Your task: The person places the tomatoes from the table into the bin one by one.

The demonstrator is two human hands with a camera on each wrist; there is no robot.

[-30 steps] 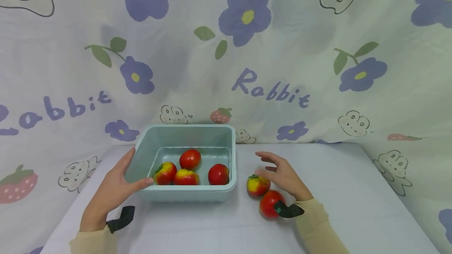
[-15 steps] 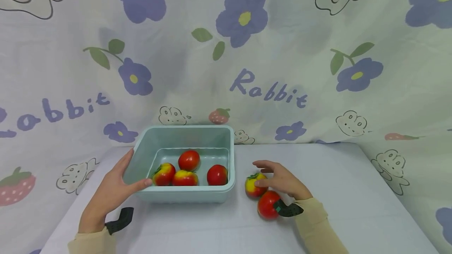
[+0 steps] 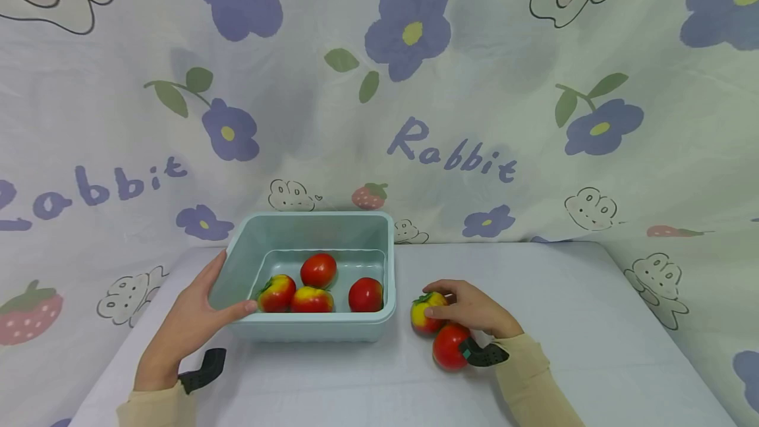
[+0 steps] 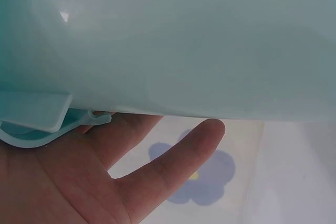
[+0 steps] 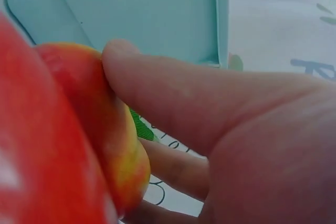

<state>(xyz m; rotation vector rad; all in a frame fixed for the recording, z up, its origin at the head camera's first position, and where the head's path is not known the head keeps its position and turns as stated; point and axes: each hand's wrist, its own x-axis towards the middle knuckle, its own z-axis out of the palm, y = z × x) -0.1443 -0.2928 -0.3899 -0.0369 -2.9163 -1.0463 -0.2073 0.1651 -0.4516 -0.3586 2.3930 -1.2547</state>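
A pale blue-green plastic bin (image 3: 314, 329) holds several red and red-yellow tomatoes (image 3: 365, 295). My left hand (image 3: 188, 320) rests on its left side, thumb at the front rim and fingers stretched along the side wall. One straight finger (image 4: 178, 166) shows against the bin wall (image 4: 184, 45) in the left wrist view. Right of the bin, my right hand (image 3: 471, 308) grips a red-yellow tomato (image 3: 422, 317) with a green leafy top. The thumb (image 5: 157, 85) lies against this tomato (image 5: 86, 85) and the other fingers curl behind it.
A plain red tomato (image 3: 450, 348) sits right in front of the gripped one, below my right wrist. White cloth covers the table (image 3: 593, 321). A printed curtain (image 3: 332, 117) hangs directly behind the bin.
My right hand has lowered onto the red-yellow tomato, and its fingers and thumb have closed round it. The left hand and the bin have stayed in place.
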